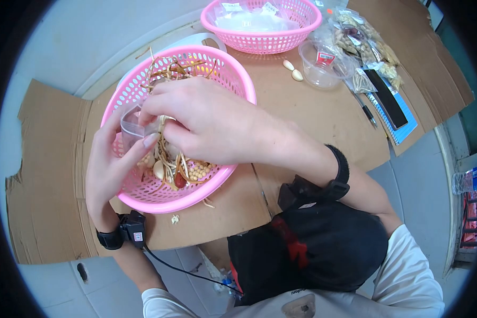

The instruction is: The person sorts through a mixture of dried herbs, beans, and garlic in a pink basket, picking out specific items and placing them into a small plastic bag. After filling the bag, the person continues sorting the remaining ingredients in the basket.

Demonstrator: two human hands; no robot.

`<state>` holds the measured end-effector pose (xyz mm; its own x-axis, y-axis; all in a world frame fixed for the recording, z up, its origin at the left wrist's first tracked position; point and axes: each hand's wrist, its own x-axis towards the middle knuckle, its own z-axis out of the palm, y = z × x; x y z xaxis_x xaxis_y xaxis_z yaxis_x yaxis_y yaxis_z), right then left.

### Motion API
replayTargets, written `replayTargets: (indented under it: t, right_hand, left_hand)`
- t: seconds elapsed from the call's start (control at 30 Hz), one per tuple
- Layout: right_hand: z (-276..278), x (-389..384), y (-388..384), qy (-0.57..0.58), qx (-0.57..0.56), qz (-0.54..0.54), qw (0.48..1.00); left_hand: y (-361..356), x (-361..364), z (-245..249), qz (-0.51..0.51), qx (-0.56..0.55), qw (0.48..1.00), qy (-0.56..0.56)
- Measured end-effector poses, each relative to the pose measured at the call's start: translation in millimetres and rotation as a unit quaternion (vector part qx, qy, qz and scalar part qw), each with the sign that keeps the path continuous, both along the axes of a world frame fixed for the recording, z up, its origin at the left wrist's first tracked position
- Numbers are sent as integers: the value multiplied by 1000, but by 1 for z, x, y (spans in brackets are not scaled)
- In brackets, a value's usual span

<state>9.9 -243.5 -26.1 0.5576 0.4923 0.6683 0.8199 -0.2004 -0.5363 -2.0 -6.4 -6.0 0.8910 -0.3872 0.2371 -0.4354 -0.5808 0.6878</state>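
Two bare hands work over a pink basket on a cardboard-covered tabletop; the left hand grips a clear bag inside the basket, its thumb against the near side; the right hand reaches across, fingers bent at the bag's mouth, though whether they pinch plastic or roots cannot be told. Thin brown roots lie tangled in the basket, below the right hand and beyond it; near them are pale beans, a red date and a white piece.

Good handling here likely means keeping the bag's mouth wide and low over the basket; long roots are best eased lengthwise, bent gently, as stiff ends could snag the plastic or snap. The right hand hides part of the mouth; root ends poking above the basket's far rim could catch a sleeve or strap, and a cable trails from the left wrist.

Beyond the basket is a second basket holding clear bags; to the basket's right are two pale pieces, a tub, filled packets, a pen, a black case and a blue notebook.
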Motion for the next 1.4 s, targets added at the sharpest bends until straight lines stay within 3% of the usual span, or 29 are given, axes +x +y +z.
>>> replayTargets:
  t: [0.27,0.33,0.37,0.47,0.53,0.73,1.4]
  right_hand:
    - [0,1,3,12,-6,5,1000]
    - [-1,2,5,-15,63,-104,992]
    - [1,1,4,-17,61,-103,993]
    - [8,-6,-1,47,-34,-193,979]
    - [9,-14,-2,41,-273,-208,938]
    - [12,-18,-2,60,-358,-196,911]
    - [12,-17,-4,57,-378,-157,911]
  left_hand:
    - [1,1,-2,1,6,1000,-28]
    - [0,1,-3,7,-17,1000,-22]
    - [-1,1,-4,11,-39,999,-13]
    - [1,3,-6,24,-60,998,-3]
    - [0,2,-7,16,-68,998,-7]
    - [-1,2,-6,-2,-71,997,-19]
    - [-6,-2,0,-18,-105,994,25]
